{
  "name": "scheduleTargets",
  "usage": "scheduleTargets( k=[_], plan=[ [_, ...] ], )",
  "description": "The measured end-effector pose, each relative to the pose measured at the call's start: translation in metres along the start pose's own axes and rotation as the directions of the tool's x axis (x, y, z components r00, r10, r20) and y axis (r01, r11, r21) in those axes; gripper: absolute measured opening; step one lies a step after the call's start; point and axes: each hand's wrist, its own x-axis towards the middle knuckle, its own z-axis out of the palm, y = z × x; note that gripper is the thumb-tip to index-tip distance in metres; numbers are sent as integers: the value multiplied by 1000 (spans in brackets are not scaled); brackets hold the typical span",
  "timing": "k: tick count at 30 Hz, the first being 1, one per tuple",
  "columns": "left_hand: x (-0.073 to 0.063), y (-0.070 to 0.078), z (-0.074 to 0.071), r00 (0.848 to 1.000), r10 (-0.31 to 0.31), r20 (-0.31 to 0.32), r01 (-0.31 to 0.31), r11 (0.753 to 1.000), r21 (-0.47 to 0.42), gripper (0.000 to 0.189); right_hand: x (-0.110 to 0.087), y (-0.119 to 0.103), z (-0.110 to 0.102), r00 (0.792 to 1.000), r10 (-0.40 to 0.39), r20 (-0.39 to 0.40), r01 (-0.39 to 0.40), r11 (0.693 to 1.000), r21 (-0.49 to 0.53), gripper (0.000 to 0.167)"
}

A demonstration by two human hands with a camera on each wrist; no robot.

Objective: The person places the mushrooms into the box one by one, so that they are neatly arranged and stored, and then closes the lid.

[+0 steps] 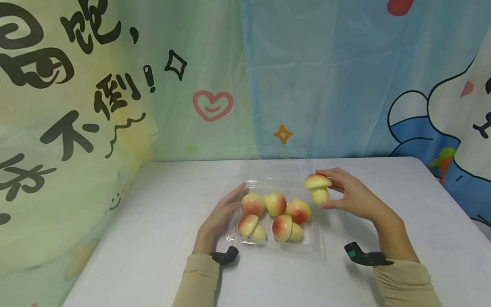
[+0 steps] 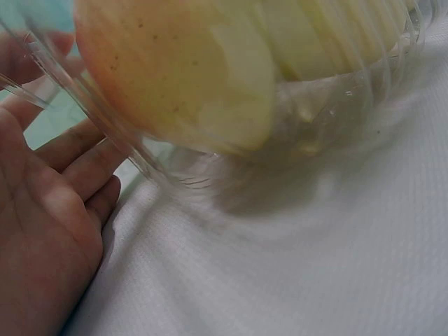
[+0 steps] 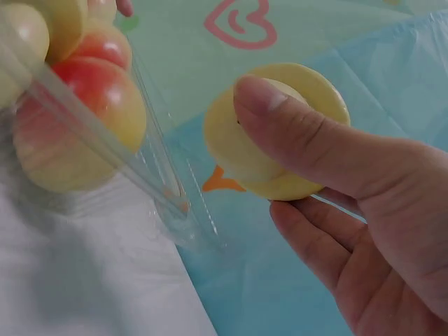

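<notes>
My right hand (image 1: 354, 194) pinches a yellow toy mushroom (image 1: 318, 187) with a reddish cap, thumb on its stem. It is held upright just above the right edge of a clear plastic box (image 1: 312, 243). In the right wrist view the thumb covers part of the mushroom's stem (image 3: 224, 140). My left hand (image 1: 224, 215) rests along the box's left side with its fingers extended, touching the wall. Inside the box lie several more mushrooms, among them one at the front left (image 1: 248, 224), one at the front middle (image 1: 282, 228) and one at the right (image 1: 298, 211).
The box's clear lid (image 1: 276, 168) stands opened back, toward the curtain. A white table (image 1: 165, 204) lies underneath, ending at a printed curtain (image 1: 326, 85) behind. Black wrist devices (image 1: 368, 256) sit at both sleeves.
</notes>
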Motion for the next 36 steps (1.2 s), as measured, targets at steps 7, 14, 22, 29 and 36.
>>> scheduleTargets(
  k=[7, 14, 22, 29, 36],
  plan=[
    [-1, 2, 0, 1000, 5, 5, -5, 1000, 20, 57, 0, -8, 4, 992, -59, 115, 56, 998, 26, 87],
    [-1, 2, 0, 1000, 10, 16, -10, 1000, 26, 58, -1, -17, 7, 954, -45, 297, 17, 995, 98, 83],
    [-1, 2, 0, 1000, -6, 7, 6, 1000, 25, 58, -4, -30, 9, 895, -9, 447, -49, 992, 119, 70],
    [-1, 3, 0, 1000, -4, 4, 4, 1000, 27, 58, -2, -36, 20, 886, -39, 463, -25, 991, 132, 71],
    [-1, 2, 1, 1000, -5, 5, 5, 1000, 11, 57, -2, -44, 25, 900, -112, 421, 73, 992, 108, 71]
  ],
)
